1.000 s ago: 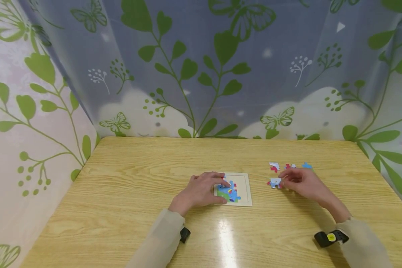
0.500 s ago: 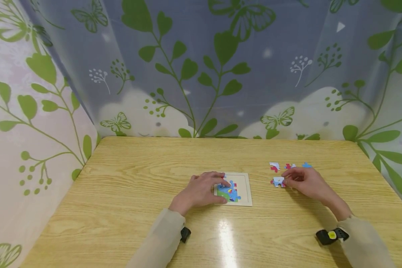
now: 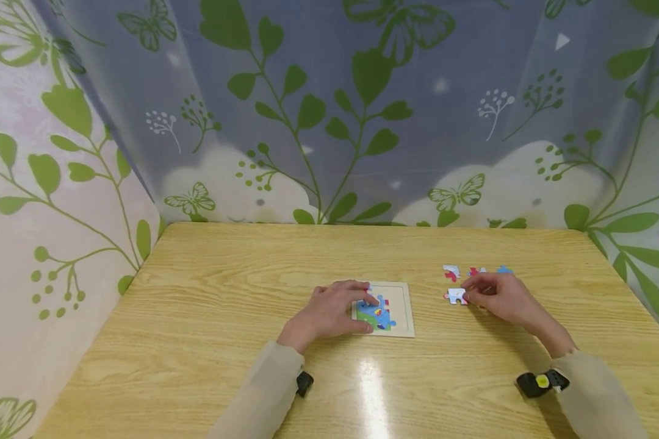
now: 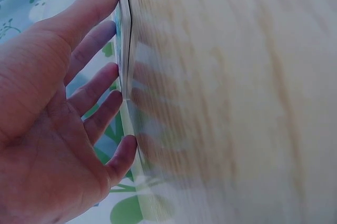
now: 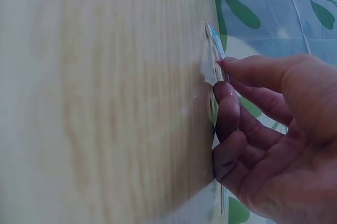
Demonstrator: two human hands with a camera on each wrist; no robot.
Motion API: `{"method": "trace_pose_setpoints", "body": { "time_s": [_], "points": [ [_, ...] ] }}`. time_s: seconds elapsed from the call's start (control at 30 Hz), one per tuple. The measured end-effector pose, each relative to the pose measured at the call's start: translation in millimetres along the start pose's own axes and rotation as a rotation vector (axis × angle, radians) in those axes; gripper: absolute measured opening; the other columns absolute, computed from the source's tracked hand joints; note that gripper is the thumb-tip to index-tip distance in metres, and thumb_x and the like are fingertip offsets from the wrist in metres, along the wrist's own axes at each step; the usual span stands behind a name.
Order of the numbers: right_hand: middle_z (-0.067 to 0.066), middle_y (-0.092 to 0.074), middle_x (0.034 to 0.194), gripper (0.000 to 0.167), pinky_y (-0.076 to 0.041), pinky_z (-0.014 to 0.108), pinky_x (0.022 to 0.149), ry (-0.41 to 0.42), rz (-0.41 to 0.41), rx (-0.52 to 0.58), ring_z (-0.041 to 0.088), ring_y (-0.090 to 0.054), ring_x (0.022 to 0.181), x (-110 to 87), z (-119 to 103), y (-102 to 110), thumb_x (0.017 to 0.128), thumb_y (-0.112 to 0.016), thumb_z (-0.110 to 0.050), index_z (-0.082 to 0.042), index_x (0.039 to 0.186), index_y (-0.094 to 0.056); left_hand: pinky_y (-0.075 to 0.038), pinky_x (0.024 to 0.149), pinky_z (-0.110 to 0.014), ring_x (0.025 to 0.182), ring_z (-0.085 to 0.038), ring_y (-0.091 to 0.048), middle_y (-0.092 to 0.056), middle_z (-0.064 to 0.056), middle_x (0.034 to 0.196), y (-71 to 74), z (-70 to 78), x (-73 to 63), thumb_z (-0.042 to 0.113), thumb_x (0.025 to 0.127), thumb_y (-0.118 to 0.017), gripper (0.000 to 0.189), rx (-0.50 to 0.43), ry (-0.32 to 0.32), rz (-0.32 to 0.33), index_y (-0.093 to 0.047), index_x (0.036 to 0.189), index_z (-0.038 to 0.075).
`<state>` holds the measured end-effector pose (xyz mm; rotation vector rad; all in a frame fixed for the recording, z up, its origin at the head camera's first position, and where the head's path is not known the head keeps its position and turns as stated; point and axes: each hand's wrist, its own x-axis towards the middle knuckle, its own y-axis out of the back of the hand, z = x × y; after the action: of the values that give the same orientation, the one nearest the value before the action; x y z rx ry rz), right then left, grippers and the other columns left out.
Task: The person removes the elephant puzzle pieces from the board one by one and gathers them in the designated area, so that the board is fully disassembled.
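Note:
My left hand (image 3: 332,310) rests on a square wooden puzzle board (image 3: 403,308), fingers spread and loosely bent. Joined pieces (image 3: 378,314) in blue, green and red fill part of the board's left side; my hand hides some of them. To the right, thumb and fingers of my right hand (image 3: 502,299) pinch a puzzle piece (image 3: 456,296) of white and blue with a red knob. That piece (image 5: 214,37) appears tilted on the right wrist view, one end raised off the table. In the left wrist view, fingertips meet the board's edge (image 4: 126,29).
Behind the held piece lie a white-and-red piece (image 3: 451,272), a red-and-white piece (image 3: 475,271) and a blue piece (image 3: 505,269), partly behind the right hand. The wooden table (image 3: 225,274) ends at a patterned curtain (image 3: 329,122).
The right hand has shifted the pinched piece slightly to the right and away from me, and its tilt has changed a little. The left hand stays on the board.

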<state>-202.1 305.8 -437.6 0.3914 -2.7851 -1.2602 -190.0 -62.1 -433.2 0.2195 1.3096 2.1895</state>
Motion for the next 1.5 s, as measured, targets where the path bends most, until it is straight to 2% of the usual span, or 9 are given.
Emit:
{"method": "trace_pose_setpoints", "body": {
  "time_s": [0.73, 1.0, 1.23, 1.5],
  "points": [
    [0.006, -0.073, 0.095, 0.019, -0.051, 0.025, 0.065, -0.021, 0.034, -0.016, 0.011, -0.066, 0.08, 0.7, -1.4, -2.5, 0.098, -0.069, -0.021, -0.008, 0.11, -0.074, -0.03, 0.112, -0.06, 0.153, -0.025, -0.035, -0.042, 0.007, 0.162, 0.8, 0.6, -0.6, 0.044, 0.093, -0.073, 0.044, -0.003, 0.001, -0.012, -0.065, 0.135, 0.033],
    [0.009, -0.072, 0.093, 0.018, -0.051, 0.025, 0.06, 0.045, 0.039, 0.013, 0.012, -0.068, 0.075, 2.2, -16.8, -9.2, 0.097, -0.068, -0.013, -0.002, 0.111, -0.072, -0.03, 0.113, -0.06, 0.152, -0.026, -0.035, -0.042, 0.005, 0.163, 1.4, 1.8, 0.4, 0.042, 0.093, -0.073, 0.043, -0.013, 0.007, -0.009, -0.063, 0.134, 0.03],
    [0.006, -0.071, 0.093, 0.014, -0.051, 0.025, 0.062, 0.116, 0.03, -0.011, 0.01, -0.065, 0.075, 7.4, -31.5, -19.5, 0.096, -0.07, -0.014, -0.005, 0.107, -0.074, -0.028, 0.119, -0.06, 0.152, -0.027, -0.037, -0.042, 0.0, 0.163, -0.8, 2.4, 0.8, 0.038, 0.091, -0.076, 0.048, -0.063, 0.004, 0.017, -0.061, 0.133, 0.02],
    [0.005, -0.072, 0.092, 0.013, -0.05, 0.025, 0.062, 0.163, -0.015, 0.021, 0.008, -0.063, 0.073, 12.7, -46.7, -35.4, 0.096, -0.069, -0.014, -0.006, 0.105, -0.074, -0.026, 0.123, -0.058, 0.154, -0.033, -0.032, -0.033, -0.006, 0.167, -1.5, 1.8, 0.1, 0.032, 0.089, -0.079, 0.045, -0.127, 0.0, 0.04, -0.063, 0.129, 0.017]
  ]
}}
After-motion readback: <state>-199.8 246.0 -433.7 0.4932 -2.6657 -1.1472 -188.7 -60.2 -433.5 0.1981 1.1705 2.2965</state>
